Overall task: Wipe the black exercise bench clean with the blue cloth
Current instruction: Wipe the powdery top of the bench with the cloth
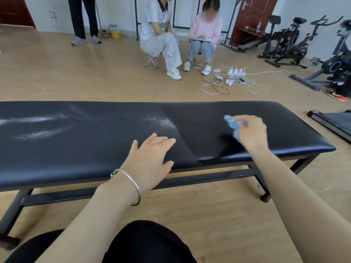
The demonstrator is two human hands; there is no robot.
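Note:
The black exercise bench [95, 149] runs across the view from left to right on a metal frame. White powder [38, 119] streaks its left half, and a smaller patch of powder [161, 122] lies near the middle. The right part of the pad looks dark and free of powder. My right hand [250, 133] is closed around the crumpled blue cloth [232, 123] and presses it on the right part of the pad. My left hand [150, 162] lies flat on the front edge near the middle, fingers spread, with a silver bangle on the wrist.
Two people sit on folding stools [152, 60] beyond the bench, and a third person [83, 19] stands at the back left. Power strips and cables [233, 76] lie on the wooden floor. Exercise bikes [290, 44] stand at the right, a treadmill edge [332, 122] lower down.

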